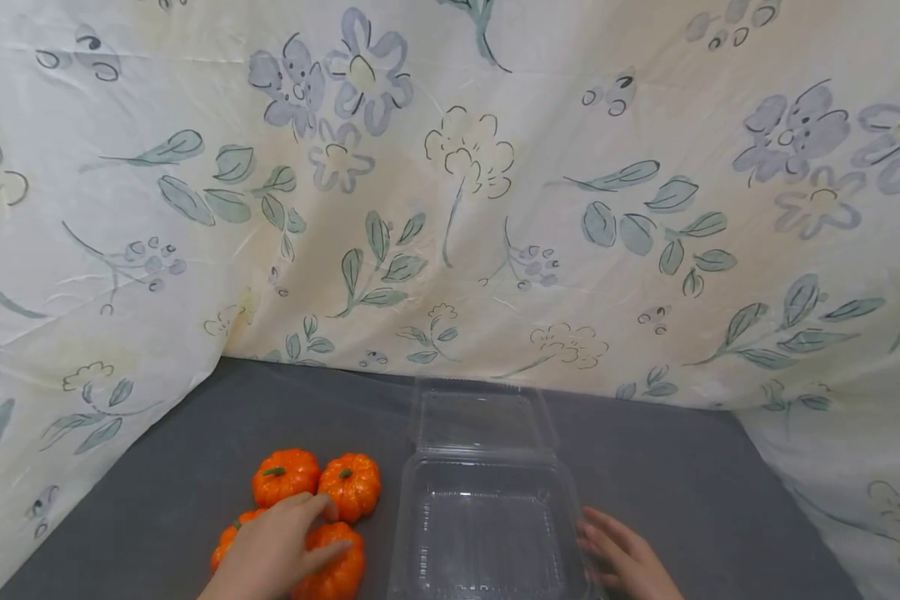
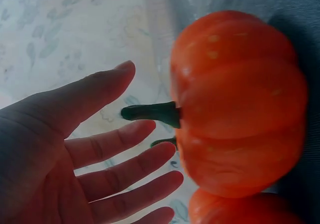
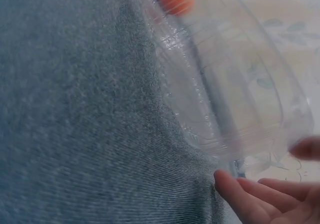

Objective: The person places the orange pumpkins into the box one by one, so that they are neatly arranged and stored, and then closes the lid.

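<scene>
Several small orange toy pumpkins with green stems sit in a cluster in the head view, among them a back-left pumpkin (image 1: 285, 477), a back-right pumpkin (image 1: 351, 487) and a front pumpkin (image 1: 339, 571). Over them hovers my left hand (image 1: 281, 542), its fingers spread. In the left wrist view this hand (image 2: 95, 159) has its thumb and fingers apart beside the stem of a pumpkin (image 2: 240, 104), gripping nothing. A clear plastic clamshell box (image 1: 570, 517) stands with its lid (image 1: 476, 417) folded back. At the box's right side is my right hand (image 1: 622, 554), fingers extended against or near the wall.
A dark grey cloth (image 1: 667, 467) covers the table. Flower-patterned fabric (image 1: 450, 208) hangs behind it and along both sides. The box stands to the right of the pumpkins, its lid lying toward the back fabric.
</scene>
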Tool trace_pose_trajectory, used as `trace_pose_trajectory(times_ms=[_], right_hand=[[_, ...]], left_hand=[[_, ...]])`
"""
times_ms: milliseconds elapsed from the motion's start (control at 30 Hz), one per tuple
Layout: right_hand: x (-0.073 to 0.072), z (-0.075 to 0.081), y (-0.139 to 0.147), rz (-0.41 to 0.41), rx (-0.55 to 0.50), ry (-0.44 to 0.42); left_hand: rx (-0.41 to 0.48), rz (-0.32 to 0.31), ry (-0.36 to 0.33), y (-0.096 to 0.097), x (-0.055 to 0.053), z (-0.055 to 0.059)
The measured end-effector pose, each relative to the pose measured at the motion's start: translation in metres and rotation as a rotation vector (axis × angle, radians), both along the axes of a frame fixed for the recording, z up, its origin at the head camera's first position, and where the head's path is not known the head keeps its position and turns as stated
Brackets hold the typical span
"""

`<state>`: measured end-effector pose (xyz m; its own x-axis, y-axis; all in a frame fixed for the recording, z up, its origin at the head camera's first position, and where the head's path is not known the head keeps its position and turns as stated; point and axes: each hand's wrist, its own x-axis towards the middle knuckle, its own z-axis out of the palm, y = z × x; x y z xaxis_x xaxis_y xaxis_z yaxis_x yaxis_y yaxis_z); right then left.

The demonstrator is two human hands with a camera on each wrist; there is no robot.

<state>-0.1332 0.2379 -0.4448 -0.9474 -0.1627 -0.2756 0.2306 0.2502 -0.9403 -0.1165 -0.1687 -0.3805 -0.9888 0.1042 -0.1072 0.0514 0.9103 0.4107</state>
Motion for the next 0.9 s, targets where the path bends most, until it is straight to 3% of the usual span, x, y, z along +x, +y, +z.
trace_pose_trajectory(times_ms=[300, 567, 900], right_hand=[[0.005, -0.005, -0.001, 0.017, -0.071, -0.01], [0.004, -0.009, -0.003, 0.04, -0.087, -0.013], [0.003, -0.008, -0.003, 0.065, -0.085, 0.003]], left_hand=[[-0.001, -0.061, 0.01, -0.005, 0.002, -0.017], [0.041, -0.105, -0.026, -0.007, 0.004, -0.024], [0.056, -0.05, -0.106, -0.002, 0.006, -0.025]])
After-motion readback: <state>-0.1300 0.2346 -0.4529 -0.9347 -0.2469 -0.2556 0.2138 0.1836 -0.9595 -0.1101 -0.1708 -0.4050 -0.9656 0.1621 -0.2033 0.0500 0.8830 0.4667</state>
